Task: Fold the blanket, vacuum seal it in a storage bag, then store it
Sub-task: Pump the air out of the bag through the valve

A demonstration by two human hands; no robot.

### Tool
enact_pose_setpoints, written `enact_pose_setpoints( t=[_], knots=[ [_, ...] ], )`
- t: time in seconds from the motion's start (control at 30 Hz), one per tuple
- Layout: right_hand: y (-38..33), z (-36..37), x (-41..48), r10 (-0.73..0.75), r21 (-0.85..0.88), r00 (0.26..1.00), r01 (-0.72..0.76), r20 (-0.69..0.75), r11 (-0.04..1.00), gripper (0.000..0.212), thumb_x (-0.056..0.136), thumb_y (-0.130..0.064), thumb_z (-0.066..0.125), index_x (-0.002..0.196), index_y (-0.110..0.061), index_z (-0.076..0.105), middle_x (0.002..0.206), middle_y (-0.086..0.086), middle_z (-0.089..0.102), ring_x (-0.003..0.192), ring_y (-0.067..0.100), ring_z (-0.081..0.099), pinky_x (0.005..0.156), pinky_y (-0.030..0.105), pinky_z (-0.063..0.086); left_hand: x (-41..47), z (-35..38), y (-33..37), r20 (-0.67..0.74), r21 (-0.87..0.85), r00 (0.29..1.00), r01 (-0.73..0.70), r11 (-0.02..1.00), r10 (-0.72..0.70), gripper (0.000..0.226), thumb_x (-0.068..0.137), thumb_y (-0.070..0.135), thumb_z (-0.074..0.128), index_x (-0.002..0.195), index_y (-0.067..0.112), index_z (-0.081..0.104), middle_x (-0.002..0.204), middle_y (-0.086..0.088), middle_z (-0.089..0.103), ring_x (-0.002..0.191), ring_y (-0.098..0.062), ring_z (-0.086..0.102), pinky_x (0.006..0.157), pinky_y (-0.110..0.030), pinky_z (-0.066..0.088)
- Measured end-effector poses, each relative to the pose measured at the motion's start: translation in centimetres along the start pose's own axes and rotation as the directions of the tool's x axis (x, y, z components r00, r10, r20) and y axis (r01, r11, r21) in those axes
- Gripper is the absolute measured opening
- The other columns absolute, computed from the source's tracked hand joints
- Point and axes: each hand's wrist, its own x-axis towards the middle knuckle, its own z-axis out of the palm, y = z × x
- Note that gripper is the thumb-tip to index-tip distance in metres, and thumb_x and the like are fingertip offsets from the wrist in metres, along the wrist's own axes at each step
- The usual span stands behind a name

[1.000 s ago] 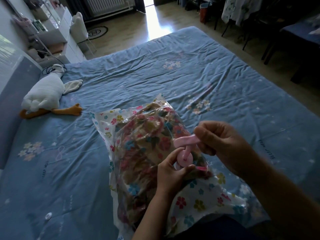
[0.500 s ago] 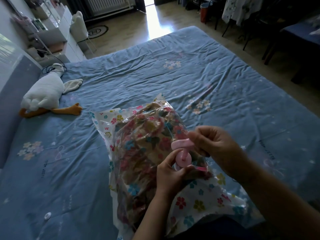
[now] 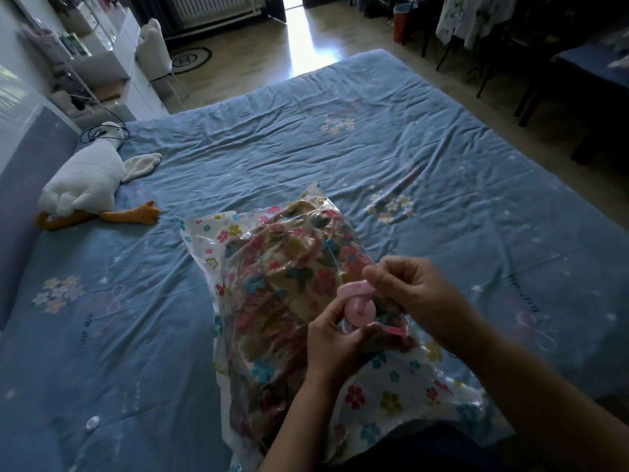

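Bed [image 3: 306, 137]: covered by a creased blue sheet printed with small flower clusters; it fills most of the view. A padded headboard [image 3: 30, 185] runs along its left edge.

Bag [image 3: 245, 240]: a clear plastic storage bag with a white, flower-printed border lies on the near middle of the bed, its long axis running away from the person. Its near end spreads flat toward the lower right.

Blanket [image 3: 282, 287]: folded inside the bag, tan with pink, blue and yellow flowers, pressing the plastic into wrinkles. It fills the bag's middle; the border stands clear of it.

Goose toy [image 3: 81, 178]: white plush with orange feet, lying on the left of the bed against the headboard, well apart from the bag.

Right hand [image 3: 418, 294]: over the right side of the bag, fingers curled, thumb and fingertips pinching the pink cap [image 3: 354, 288], which is lifted and tilted above the valve.

Left hand [image 3: 337, 342]: just below the right hand, fingers curled round the pink valve [image 3: 360, 311] on the bag's upper face, thumb against its near side. The two hands are close; whether they touch cannot be told.

Cap and valve are joined by a short pink strap.

Button [image 3: 92, 422]: a small white disc on the sheet, lower left, apart from the bag.
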Motion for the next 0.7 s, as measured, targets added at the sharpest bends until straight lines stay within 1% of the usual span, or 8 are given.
enact_pose_setpoints(
  t=[0.13, 0.2, 0.27, 0.4, 0.47, 0.57, 0.63, 0.7],
  knots=[
    [4.3, -0.1, -0.6, 0.263, -0.258, 0.964, -0.263, -0.037, 0.93, 0.041, 0.076, -0.05, 0.063, 0.06, -0.013, 0.055, 0.051, -0.005, 0.051, 0.05, 0.011, 0.046, 0.05, 0.026, 0.039, -0.3, 0.2, -0.6, -0.02, -0.036, 0.999, 0.035, 0.999, -0.035, 0.049, 0.066, 0.012, 0.088, 0.108, 0.03, 0.069, 0.104, 0.013, 0.074, 0.101, -0.004, 0.068, 0.09, -0.026, 0.055],
    [3.1, 0.0, -0.4, 0.175, -0.241, 0.984, -0.176, -0.026, 0.955, 0.045, 0.075, -0.046, 0.061, 0.063, -0.003, 0.058, 0.055, 0.002, 0.054, 0.051, 0.012, 0.048, 0.053, 0.028, 0.041, -0.2, 0.2, -0.5, -0.011, -0.023, 1.0, 0.002, 1.0, -0.002, 0.044, 0.069, 0.015, 0.087, 0.108, 0.028, 0.071, 0.105, 0.011, 0.074, 0.102, -0.007, 0.068, 0.09, -0.028, 0.055],
    [0.2, 0.2, 0.0, 0.063, -0.104, 0.998, -0.064, -0.015, 0.993, 0.047, 0.08, -0.036, 0.06, 0.067, 0.009, 0.055, 0.056, 0.008, 0.051, 0.049, 0.011, 0.045, 0.049, 0.022, 0.04, 0.1, 0.0, -0.4, 0.009, 0.001, 1.0, -0.024, 1.0, 0.024, 0.039, 0.071, 0.018, 0.086, 0.106, 0.029, 0.071, 0.103, 0.011, 0.073, 0.098, -0.007, 0.068, 0.087, -0.027, 0.055],
    [-1.3, 0.2, 0.4, -0.012, 0.089, 0.999, 0.009, 0.037, 0.996, 0.032, 0.083, -0.026, 0.058, 0.063, -0.002, 0.051, 0.051, 0.0, 0.045, 0.045, 0.008, 0.039, 0.045, 0.016, 0.035, 0.5, -0.3, -0.9, 0.022, -0.013, 1.0, 0.02, 1.0, -0.02, 0.042, 0.069, 0.018, 0.087, 0.106, 0.028, 0.07, 0.1, 0.009, 0.074, 0.095, -0.006, 0.069, 0.085, -0.025, 0.055],
    [1.4, 0.4, 0.5, 0.087, -0.042, 0.996, -0.086, 0.019, 0.995, 0.036, 0.084, -0.033, 0.06, 0.068, -0.001, 0.054, 0.054, 0.002, 0.048, 0.048, 0.01, 0.044, 0.048, 0.022, 0.039, 0.5, -0.2, -1.4, 0.009, -0.003, 1.0, 0.022, 1.0, -0.022, 0.041, 0.067, 0.019, 0.088, 0.103, 0.027, 0.07, 0.101, 0.009, 0.074, 0.096, -0.005, 0.068, 0.086, -0.025, 0.055],
    [5.6, 0.1, 0.4, 0.284, -0.339, 0.959, -0.272, -0.016, 0.901, 0.036, 0.085, -0.041, 0.061, 0.063, -0.013, 0.056, 0.054, -0.005, 0.051, 0.048, 0.005, 0.046, 0.054, 0.026, 0.041, 0.4, 0.2, -2.3, -0.005, -0.019, 0.999, 0.052, 0.998, -0.052, 0.05, 0.062, 0.025, 0.088, 0.109, 0.024, 0.07, 0.106, 0.009, 0.074, 0.102, -0.008, 0.068, 0.091, -0.033, 0.056],
    [5.6, 0.2, 0.6, 0.283, -0.36, 0.959, -0.267, -0.011, 0.894, 0.036, 0.084, -0.041, 0.062, 0.061, -0.013, 0.056, 0.053, -0.006, 0.051, 0.048, 0.005, 0.046, 0.053, 0.026, 0.04, 0.3, 0.2, -2.4, -0.012, -0.024, 0.999, 0.042, 0.999, -0.042, 0.053, 0.062, 0.029, 0.087, 0.111, 0.024, 0.07, 0.106, 0.008, 0.074, 0.102, -0.008, 0.068, 0.091, -0.03, 0.055],
    [3.5, 0.5, 0.8, 0.167, -0.259, 0.986, -0.164, -0.011, 0.952, 0.042, 0.079, -0.042, 0.061, 0.065, -0.002, 0.058, 0.054, 0.0, 0.051, 0.05, 0.009, 0.046, 0.052, 0.026, 0.04, 0.6, 0.1, -2.4, -0.004, -0.004, 1.0, 0.018, 1.0, -0.018, 0.044, 0.065, 0.024, 0.088, 0.106, 0.026, 0.071, 0.102, 0.01, 0.074, 0.098, -0.004, 0.068, 0.087, -0.023, 0.054]
  ],
)
